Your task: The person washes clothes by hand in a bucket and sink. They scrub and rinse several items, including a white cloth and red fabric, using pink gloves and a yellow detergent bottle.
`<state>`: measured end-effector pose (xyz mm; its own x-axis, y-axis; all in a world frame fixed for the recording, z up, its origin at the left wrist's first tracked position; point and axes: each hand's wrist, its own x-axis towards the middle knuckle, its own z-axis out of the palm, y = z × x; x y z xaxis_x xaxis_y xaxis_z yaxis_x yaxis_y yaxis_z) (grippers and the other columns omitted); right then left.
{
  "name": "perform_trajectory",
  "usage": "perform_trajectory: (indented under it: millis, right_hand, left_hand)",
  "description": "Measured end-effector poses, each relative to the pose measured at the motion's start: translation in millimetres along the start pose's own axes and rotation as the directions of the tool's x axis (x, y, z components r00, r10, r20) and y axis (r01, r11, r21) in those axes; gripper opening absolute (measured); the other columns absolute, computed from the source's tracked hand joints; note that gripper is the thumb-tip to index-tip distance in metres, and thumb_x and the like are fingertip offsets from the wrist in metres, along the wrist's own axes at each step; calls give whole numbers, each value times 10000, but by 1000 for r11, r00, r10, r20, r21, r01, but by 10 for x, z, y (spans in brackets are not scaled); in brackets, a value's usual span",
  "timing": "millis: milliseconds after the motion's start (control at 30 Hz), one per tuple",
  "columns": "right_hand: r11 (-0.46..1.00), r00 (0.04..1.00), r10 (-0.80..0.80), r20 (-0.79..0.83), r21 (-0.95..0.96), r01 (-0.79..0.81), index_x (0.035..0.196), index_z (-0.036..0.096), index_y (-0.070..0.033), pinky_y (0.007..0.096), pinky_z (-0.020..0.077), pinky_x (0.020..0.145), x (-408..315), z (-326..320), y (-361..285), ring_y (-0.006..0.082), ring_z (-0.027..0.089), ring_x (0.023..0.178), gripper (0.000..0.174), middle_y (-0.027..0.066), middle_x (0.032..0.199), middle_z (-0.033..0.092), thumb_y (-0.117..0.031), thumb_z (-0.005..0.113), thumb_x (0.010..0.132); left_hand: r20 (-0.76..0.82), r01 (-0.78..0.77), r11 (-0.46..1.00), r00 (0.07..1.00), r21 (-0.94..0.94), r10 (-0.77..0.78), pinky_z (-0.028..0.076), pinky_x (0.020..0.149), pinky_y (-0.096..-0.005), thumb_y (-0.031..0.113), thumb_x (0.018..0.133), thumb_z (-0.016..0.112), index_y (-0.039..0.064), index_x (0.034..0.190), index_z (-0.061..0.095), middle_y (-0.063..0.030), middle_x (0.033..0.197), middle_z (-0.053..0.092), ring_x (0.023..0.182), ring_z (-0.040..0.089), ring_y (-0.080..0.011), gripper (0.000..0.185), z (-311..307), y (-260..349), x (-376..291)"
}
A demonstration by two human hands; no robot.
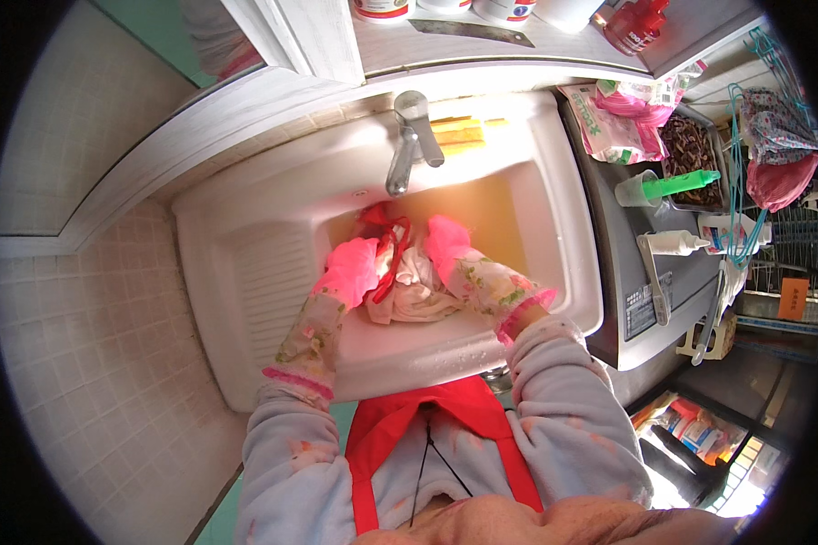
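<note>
A white ceramic laundry sink lies before me, its basin holding yellowish water. Pale wet cloth with a red strap is bunched between my hands at the basin's near side. My left hand, in a pink rubber glove with a floral cuff, is pressed against the cloth's left side; its fingertips are hidden. On the right, my right hand wears the matching glove and rests at the cloth's upper right edge. Whether its fingers grip any cloth is unclear.
A metal faucet stands behind the basin, beside yellow bars. The ribbed washboard is at left. At right, a dark appliance top carries a plastic cup, a green tube, bottles and a brush. A shelf with containers overhangs the back.
</note>
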<state>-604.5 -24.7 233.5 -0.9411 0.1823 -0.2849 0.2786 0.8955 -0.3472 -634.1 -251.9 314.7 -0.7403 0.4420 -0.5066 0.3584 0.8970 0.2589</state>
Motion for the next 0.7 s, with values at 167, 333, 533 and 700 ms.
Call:
perform_trajectory:
  millis: [167,333,533,700]
  right_hand:
    - [988,996,-70,-50,-140,62,942,757,-106,504,557,741,-6,75,10,407,705,848,146,176,885,718,-190,701,837]
    - [946,939,-144,-311,-323,38,846,750,-101,490,529,601,129,514,92,363,686,692,109,152,774,688,-174,670,858]
    - [-213,756,-318,-572,-734,-644,727,673,-112,455,488,524,329,1012,41,279,641,616,156,102,722,643,-170,637,867]
    - [329,755,-179,-631,-762,-558,743,657,-107,437,478,526,258,820,5,268,620,610,155,98,734,636,-160,624,884]
  left_hand:
    - [-15,-23,996,1000,-81,22,582,828,-525,292,840,736,130,1107,692,-170,1039,737,963,704,-418,315,21,-14,24]
    - [16,0,998,1000,-67,1,590,847,-517,274,839,738,140,1141,693,-158,1071,743,990,713,-402,333,-30,14,6]
    - [6,-33,994,999,-102,33,567,817,-538,328,880,698,108,1086,687,-211,1002,728,946,685,-461,302,-81,21,-17]
    - [76,50,991,996,-123,-41,600,828,-515,273,854,740,146,1159,680,-143,1081,746,1008,717,-393,335,-65,24,16]
